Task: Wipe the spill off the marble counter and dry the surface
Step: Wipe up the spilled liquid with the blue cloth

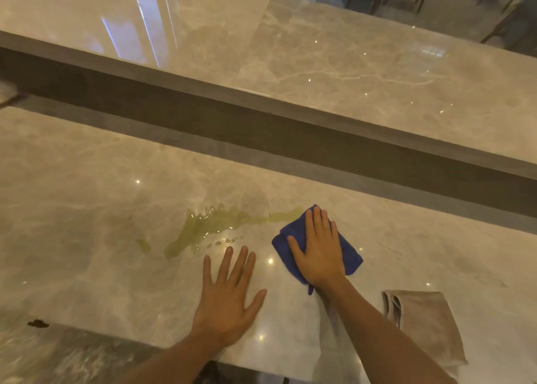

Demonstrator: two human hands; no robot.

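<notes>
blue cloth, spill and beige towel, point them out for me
blue cloth (350, 253): head view, its right part beside the hand.
spill (203, 227): head view, middle of the greenish puddle.
beige towel (427, 322): head view, centre of the folded top.

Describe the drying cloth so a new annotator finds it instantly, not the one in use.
Start on the lower marble counter, at its near edge, then go right of the right hand. The beige cloth lies there folded, untouched. Unlike the blue cloth pressed flat under that hand by the yellow-green spill, it is pale and nearly matches the marble.
</notes>
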